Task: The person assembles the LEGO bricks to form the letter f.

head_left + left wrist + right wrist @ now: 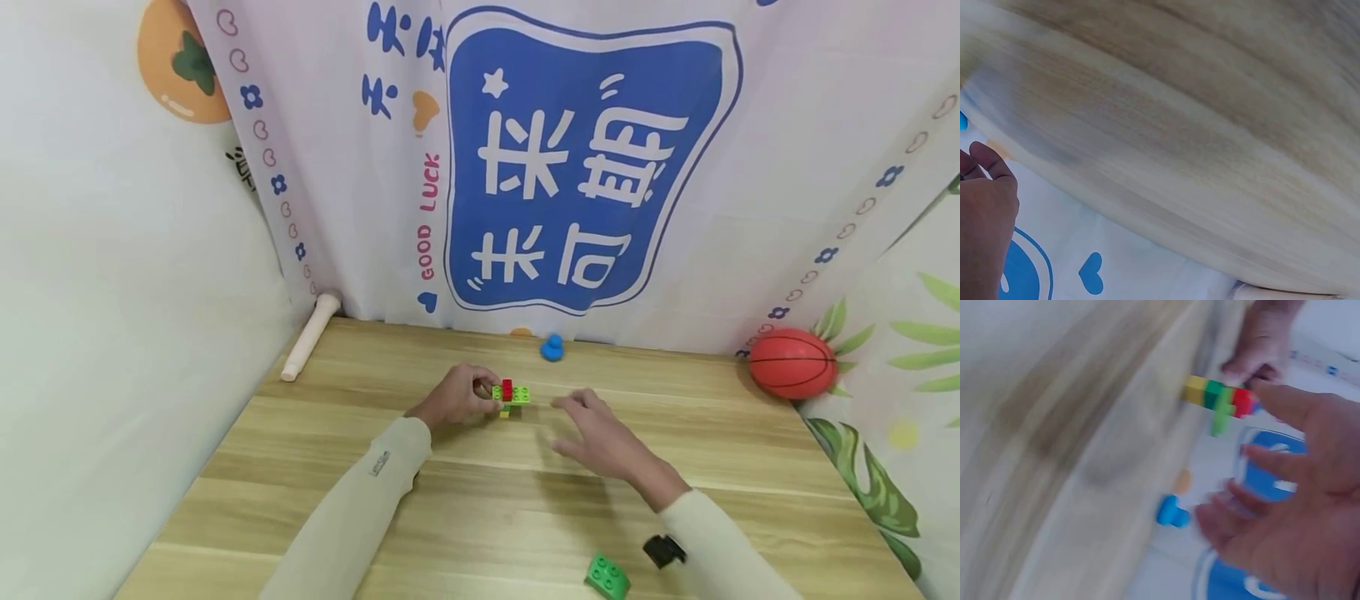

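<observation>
A small stack of toy bricks (511, 397), yellow at the bottom, green across and red on top, stands on the wooden table (487, 492). My left hand (459, 398) pinches its left end. In the right wrist view the brick stack (1219, 399) shows with the left hand's fingers (1259, 350) on it. My right hand (600, 433) hovers just right of the stack, fingers spread and holding nothing; its palm (1297, 506) fills that view. The left wrist view shows only the edge of my left hand (985, 212) and blurred table.
A blue knob-shaped toy (552, 348) sits by the back curtain. A loose green brick (608, 577) and a small black piece (663, 550) lie near the front edge. An orange ball (792, 362) rests at the right corner, a cream roller (309, 335) at the left.
</observation>
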`<action>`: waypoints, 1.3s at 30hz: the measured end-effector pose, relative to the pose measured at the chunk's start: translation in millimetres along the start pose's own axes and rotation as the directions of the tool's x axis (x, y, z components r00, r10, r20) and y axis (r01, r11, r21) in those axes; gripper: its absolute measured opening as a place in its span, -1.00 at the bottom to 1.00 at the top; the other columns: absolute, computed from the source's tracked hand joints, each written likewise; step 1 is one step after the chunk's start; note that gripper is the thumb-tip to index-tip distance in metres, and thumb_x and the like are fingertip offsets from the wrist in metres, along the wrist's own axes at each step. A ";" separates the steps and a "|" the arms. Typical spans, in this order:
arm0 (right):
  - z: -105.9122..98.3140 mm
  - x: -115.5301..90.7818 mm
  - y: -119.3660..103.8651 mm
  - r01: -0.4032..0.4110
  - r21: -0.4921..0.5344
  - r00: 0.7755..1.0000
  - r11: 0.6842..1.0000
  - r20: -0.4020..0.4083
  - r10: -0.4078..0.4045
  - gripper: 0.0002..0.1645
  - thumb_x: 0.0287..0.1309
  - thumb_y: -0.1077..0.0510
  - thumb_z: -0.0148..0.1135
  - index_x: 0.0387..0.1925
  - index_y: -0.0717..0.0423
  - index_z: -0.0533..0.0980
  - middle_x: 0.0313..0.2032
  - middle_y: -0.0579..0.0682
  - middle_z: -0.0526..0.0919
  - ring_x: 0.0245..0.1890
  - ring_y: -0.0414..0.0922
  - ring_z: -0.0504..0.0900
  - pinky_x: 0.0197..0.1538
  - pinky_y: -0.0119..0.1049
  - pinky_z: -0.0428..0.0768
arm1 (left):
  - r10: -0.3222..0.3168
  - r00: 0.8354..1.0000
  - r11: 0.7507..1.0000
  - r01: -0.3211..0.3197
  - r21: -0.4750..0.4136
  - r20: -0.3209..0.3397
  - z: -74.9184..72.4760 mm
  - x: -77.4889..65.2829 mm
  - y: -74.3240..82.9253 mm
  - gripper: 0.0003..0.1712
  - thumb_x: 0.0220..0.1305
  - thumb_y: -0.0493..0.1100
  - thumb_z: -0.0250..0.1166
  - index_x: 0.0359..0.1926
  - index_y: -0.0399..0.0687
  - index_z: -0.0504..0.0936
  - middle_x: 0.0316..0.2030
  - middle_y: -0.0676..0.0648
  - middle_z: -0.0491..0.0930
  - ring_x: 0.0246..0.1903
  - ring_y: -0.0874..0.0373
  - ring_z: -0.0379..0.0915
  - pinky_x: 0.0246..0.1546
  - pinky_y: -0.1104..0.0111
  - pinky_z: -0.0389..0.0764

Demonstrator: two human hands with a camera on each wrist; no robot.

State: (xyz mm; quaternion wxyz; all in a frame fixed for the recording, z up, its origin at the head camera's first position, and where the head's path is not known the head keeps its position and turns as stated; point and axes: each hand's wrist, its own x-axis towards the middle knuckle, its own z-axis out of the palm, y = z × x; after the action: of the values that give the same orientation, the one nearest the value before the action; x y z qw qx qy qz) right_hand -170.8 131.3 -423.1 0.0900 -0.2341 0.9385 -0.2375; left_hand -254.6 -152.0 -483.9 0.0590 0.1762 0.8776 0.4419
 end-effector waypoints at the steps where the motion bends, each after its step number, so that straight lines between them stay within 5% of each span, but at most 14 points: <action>1: -5.5 -11.5 -0.2 -0.033 0.002 0.998 0.999 0.049 0.033 -0.19 0.41 -0.04 0.44 0.52 0.18 0.37 0.47 0.33 0.33 0.43 0.28 0.45 0.37 0.28 0.54 | -0.003 1.000 1.000 0.003 0.000 0.000 -0.3 0.4 0.2 -0.64 0.21 -0.19 0.63 0.03 -0.10 0.81 -0.20 0.00 0.74 -0.18 0.13 0.52 -0.11 0.39 0.59; 8: -19.9 -74.9 6.7 -0.200 -0.032 0.932 0.979 0.302 0.200 -0.03 0.24 -0.23 0.52 0.45 0.22 0.37 0.29 0.38 0.48 0.16 0.26 0.66 0.19 0.34 0.62 | -0.003 1.000 1.000 0.003 0.009 0.001 -2.5 2.2 1.5 -0.64 0.23 -0.21 0.62 0.04 -0.11 0.81 -0.17 -0.02 0.76 -0.16 0.11 0.53 -0.06 0.36 0.63; 15: -5.4 -104.0 17.9 -0.239 0.004 0.883 0.971 0.418 0.216 -0.20 0.27 -0.20 0.51 0.28 0.16 0.40 0.01 0.15 0.69 0.00 0.06 0.68 0.13 0.24 0.65 | -0.010 1.000 1.000 0.010 0.003 0.012 -3.0 2.2 1.2 -0.64 0.22 -0.22 0.61 0.04 -0.12 0.80 -0.18 -0.03 0.75 -0.17 0.13 0.52 -0.08 0.38 0.63; 20: 9.0 -110.0 9.9 -0.295 0.006 0.868 0.955 0.419 0.266 -0.13 0.15 -0.21 0.59 0.28 0.10 0.36 0.11 0.17 0.70 0.06 0.10 0.69 0.21 0.28 0.62 | -0.010 1.000 1.000 0.010 0.003 0.007 -2.4 1.6 0.8 -0.64 0.22 -0.22 0.62 0.04 -0.11 0.80 -0.18 -0.02 0.74 -0.16 0.12 0.52 -0.07 0.38 0.62; 26: 22.5 -114.8 -3.2 -0.338 0.047 0.861 0.940 0.420 0.289 -0.42 0.16 -0.09 0.62 0.02 -0.09 0.44 -0.23 -0.01 0.60 -0.25 -0.04 0.57 -0.22 -0.19 0.53 | -0.017 1.000 1.000 0.017 -0.002 0.008 -0.7 0.9 0.7 -0.64 0.23 -0.22 0.61 0.05 -0.10 0.80 -0.18 -0.02 0.73 -0.16 0.11 0.51 -0.05 0.36 0.61; 29: 26.4 -115.9 -7.9 -0.377 0.088 0.848 0.922 0.433 0.305 -0.57 0.16 0.02 0.61 -0.13 -0.12 0.47 -0.34 -0.03 0.56 -0.34 -0.07 0.51 -0.32 -0.25 0.43 | -0.017 1.000 1.000 0.017 -0.007 0.007 -0.3 -0.1 0.8 -0.64 0.24 -0.22 0.61 0.05 -0.11 0.80 -0.18 -0.03 0.73 -0.16 0.11 0.52 -0.06 0.37 0.61; 39: 34.1 -110.1 -13.6 -0.347 -0.087 0.853 0.934 0.384 0.353 -0.61 0.10 0.08 0.63 -0.31 -0.11 0.48 -0.42 -0.10 0.54 -0.40 -0.13 0.48 -0.32 -0.28 0.43 | -0.007 1.000 1.000 0.007 -0.014 0.002 1.1 -0.4 0.1 -0.65 0.23 -0.22 0.61 0.04 -0.10 0.80 -0.19 -0.02 0.74 -0.16 0.11 0.53 -0.07 0.38 0.62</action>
State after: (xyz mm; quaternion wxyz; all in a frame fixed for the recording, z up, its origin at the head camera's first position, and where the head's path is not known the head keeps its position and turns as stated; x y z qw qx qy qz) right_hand -59.6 160.1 -439.9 0.3163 -0.1032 0.9296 -0.1583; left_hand -253.9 -151.3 -484.4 0.0625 0.1730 0.8752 0.4475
